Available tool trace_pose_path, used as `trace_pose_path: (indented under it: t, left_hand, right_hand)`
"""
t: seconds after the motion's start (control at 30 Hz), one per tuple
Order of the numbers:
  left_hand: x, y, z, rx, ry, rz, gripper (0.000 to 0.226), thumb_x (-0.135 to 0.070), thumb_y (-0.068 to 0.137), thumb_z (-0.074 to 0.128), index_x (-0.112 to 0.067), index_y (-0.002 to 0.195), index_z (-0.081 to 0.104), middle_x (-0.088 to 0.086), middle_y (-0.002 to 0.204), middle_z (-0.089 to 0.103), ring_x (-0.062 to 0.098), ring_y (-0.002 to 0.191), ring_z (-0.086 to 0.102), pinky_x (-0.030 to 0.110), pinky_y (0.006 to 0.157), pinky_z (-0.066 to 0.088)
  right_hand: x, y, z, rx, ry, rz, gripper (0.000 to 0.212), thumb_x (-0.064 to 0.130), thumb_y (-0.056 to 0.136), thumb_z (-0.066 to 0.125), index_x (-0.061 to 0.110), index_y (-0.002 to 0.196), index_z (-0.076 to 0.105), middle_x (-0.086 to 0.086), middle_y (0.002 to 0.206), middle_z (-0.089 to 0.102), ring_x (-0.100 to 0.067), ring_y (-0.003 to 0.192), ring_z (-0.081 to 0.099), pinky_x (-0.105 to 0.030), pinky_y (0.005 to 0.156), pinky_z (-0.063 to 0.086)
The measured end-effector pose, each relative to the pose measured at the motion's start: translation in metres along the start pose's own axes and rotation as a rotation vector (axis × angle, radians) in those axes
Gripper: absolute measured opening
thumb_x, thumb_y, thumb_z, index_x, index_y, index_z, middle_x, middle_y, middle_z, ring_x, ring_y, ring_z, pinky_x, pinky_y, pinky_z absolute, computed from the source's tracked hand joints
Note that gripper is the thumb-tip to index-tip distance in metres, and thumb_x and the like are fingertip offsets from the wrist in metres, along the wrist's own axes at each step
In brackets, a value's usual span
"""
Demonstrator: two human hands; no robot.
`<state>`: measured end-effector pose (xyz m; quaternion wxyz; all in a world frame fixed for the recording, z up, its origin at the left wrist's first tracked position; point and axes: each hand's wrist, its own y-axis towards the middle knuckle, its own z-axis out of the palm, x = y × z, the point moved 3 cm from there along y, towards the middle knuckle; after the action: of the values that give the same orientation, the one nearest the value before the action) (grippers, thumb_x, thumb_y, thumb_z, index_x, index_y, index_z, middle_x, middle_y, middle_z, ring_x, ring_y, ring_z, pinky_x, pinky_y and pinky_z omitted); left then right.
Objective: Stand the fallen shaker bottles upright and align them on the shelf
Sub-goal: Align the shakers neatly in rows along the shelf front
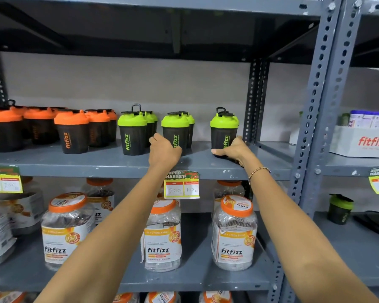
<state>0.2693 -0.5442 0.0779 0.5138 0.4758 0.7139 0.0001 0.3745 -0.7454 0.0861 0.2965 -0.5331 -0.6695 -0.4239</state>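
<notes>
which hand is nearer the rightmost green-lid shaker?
Right. The right hand is wrapped around the base of the rightmost green-lid shaker; the left hand is at the middle green-lid shaker, well to its left.

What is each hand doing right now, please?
Left hand: curled on the middle green shaker; a firm hold cannot be told.
Right hand: wrapped around the base of the right green shaker, holding it.

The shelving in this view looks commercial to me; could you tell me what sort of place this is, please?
Probably a shop aisle: a price tag headed "Super Market", rows of identical shaker bottles, and jars of the same brand below.
</notes>
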Motion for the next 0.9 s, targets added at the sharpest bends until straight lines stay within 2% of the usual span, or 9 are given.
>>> trace_pose_path:
  t: [0.1,0.17,0.23,0.37,0.5,0.73,0.9]
  left_hand:
    - [-0.008,0.014,0.007,0.117,-0.11,-0.097,0.096,-0.031,0.077,0.078,0.002,0.143,0.016,0.019,0.147,0.024,0.037,0.132,0.036,0.043,0.106,0.037]
    - [-0.004,0.017,0.013,0.149,-0.134,-0.127,0.111,-0.034,0.072,0.082,0.003,0.146,0.007,0.02,0.15,0.02,0.035,0.137,0.03,0.041,0.111,0.033]
    - [0.003,0.017,0.018,0.125,-0.082,-0.147,0.115,-0.034,0.069,0.084,0.002,0.146,0.006,0.022,0.149,0.023,0.037,0.137,0.029,0.042,0.11,0.032]
    - [0.011,0.019,0.02,0.045,-0.026,-0.185,0.102,-0.022,0.07,0.084,-0.001,0.141,0.013,0.025,0.144,0.033,0.041,0.132,0.034,0.044,0.104,0.036]
    - [0.006,0.02,0.028,0.101,-0.011,-0.133,0.09,-0.021,0.072,0.082,-0.002,0.134,0.02,0.025,0.139,0.038,0.042,0.127,0.041,0.047,0.101,0.04]
    - [0.01,0.019,0.029,0.17,-0.062,-0.056,0.084,-0.026,0.073,0.082,-0.001,0.129,0.025,0.022,0.136,0.042,0.039,0.123,0.046,0.045,0.101,0.042]
    - [0.011,0.018,0.03,0.146,0.036,-0.004,0.076,-0.024,0.077,0.078,0.001,0.128,0.027,0.024,0.132,0.048,0.04,0.122,0.048,0.045,0.099,0.042]
  right_hand:
    - [0.002,-0.007,0.004,-0.074,-0.044,-0.071,0.096,0.038,0.059,0.088,0.003,0.126,0.028,-0.014,0.13,0.051,-0.031,0.12,0.05,-0.04,0.1,0.045]
    - [0.003,-0.013,0.01,-0.116,-0.104,-0.105,0.096,0.04,0.06,0.086,0.002,0.126,0.027,-0.017,0.133,0.048,-0.033,0.123,0.047,-0.042,0.102,0.043]
    - [0.003,-0.016,0.015,-0.128,-0.149,-0.124,0.091,0.037,0.066,0.083,0.0,0.127,0.027,-0.019,0.134,0.047,-0.034,0.124,0.046,-0.041,0.1,0.043]
    - [0.001,-0.022,0.022,-0.15,-0.164,-0.123,0.08,0.032,0.071,0.08,-0.001,0.125,0.03,-0.02,0.132,0.049,-0.035,0.121,0.05,-0.04,0.095,0.044]
    - [-0.002,-0.024,0.016,-0.251,-0.165,-0.094,0.076,0.029,0.072,0.078,-0.002,0.124,0.032,-0.021,0.129,0.051,-0.038,0.119,0.051,-0.042,0.094,0.045]
    - [-0.005,-0.024,0.016,-0.282,-0.158,-0.044,0.084,0.03,0.072,0.076,-0.005,0.132,0.028,-0.023,0.135,0.044,-0.04,0.124,0.045,-0.042,0.099,0.042]
    - [-0.005,-0.024,0.016,-0.268,-0.193,-0.053,0.09,0.033,0.074,0.077,-0.009,0.136,0.025,-0.026,0.139,0.039,-0.041,0.127,0.042,-0.044,0.104,0.038]
